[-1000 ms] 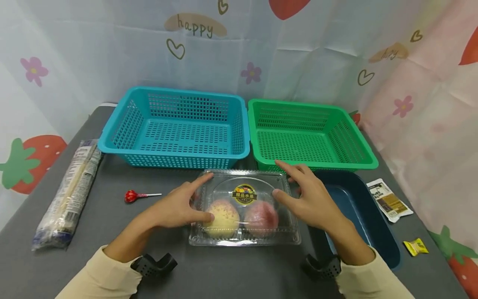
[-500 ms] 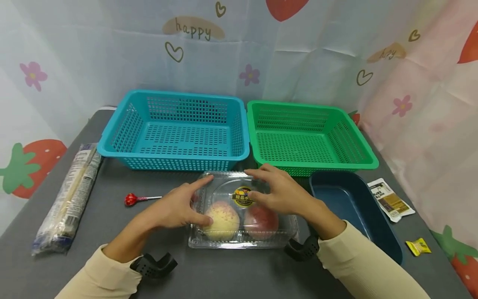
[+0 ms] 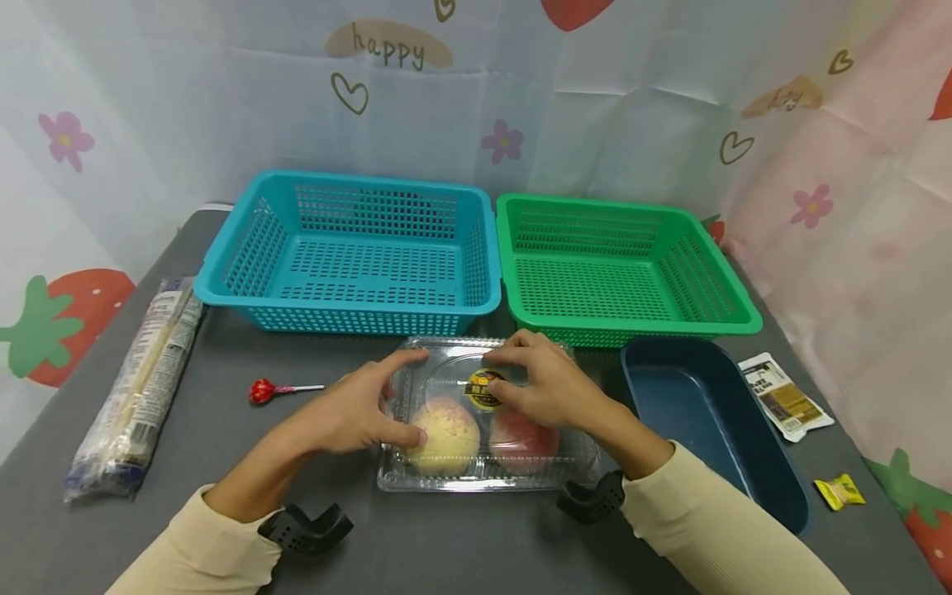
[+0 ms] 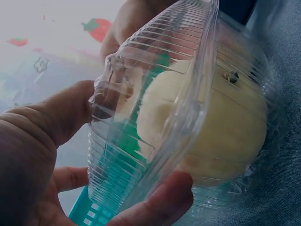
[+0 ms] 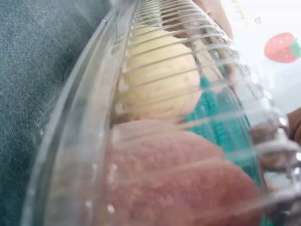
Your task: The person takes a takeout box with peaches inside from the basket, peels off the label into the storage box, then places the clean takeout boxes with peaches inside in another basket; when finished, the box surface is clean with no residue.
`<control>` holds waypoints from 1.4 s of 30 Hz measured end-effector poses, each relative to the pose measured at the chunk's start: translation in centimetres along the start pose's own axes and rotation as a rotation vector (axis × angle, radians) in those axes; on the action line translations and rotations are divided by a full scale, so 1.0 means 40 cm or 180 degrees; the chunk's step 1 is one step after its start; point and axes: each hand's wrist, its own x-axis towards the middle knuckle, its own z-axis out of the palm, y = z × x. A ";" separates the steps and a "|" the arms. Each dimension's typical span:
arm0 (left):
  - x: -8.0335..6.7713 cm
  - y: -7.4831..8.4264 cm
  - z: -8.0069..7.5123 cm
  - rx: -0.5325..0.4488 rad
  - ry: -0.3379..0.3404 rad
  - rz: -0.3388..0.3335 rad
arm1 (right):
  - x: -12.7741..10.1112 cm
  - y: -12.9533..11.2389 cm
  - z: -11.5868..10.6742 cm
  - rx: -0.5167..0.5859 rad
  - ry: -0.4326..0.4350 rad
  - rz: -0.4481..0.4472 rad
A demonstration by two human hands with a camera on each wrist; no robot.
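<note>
Middle of the grey table (image 3: 424, 545), nearer you than both baskets: clear container (image 3: 476, 485), lying flat, long side toward you. Two round fruits inside, side by side: yellow fruit (image 3: 445, 442) with a pink blush at left, pink fruit (image 3: 524, 444) at right. Label (image 3: 482, 391), black and gold, on top of the lid.

Your left hand (image 3: 368, 409) grips the container's left end, thumb at the near side by the yellow fruit, forefinger reaching to the far left corner. The left wrist view shows your digits set about the plastic edge. Your right hand (image 3: 546, 376) is over the lid's right half, fingers bent, thumb and forefinger apart, thumb tip at the label's right edge. Cannot tell whether that thumb presses the label.

Left of your left hand: red lollipop (image 3: 262, 391), stick pointing right. Further left, a long packet (image 3: 137, 392), printed, slanting away from you. Far side: blue basket (image 3: 349, 318) at left, green basket (image 3: 628, 326) just right of it. To the right of the container, navy tray (image 3: 692, 401); beyond its right edge, flat sachet (image 3: 784, 397), then yellow sweet (image 3: 839, 492), nearer you.
</note>
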 end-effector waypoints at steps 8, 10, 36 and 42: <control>-0.001 0.000 0.004 -0.0182 -0.0039 -0.0065 | 0.002 -0.006 0.007 0.0190 0.0184 0.0190; -0.001 0.000 0.003 -0.0177 -0.0034 -0.0077 | 0.005 -0.009 0.008 0.0208 0.0265 0.0205; -0.002 0.000 0.002 -0.0136 -0.0031 -0.0083 | -0.004 -0.046 -0.020 0.0368 0.0856 0.0130; -0.004 0.002 0.004 -0.0113 0.0008 -0.0108 | -0.005 -0.060 -0.075 0.0586 0.1005 0.0126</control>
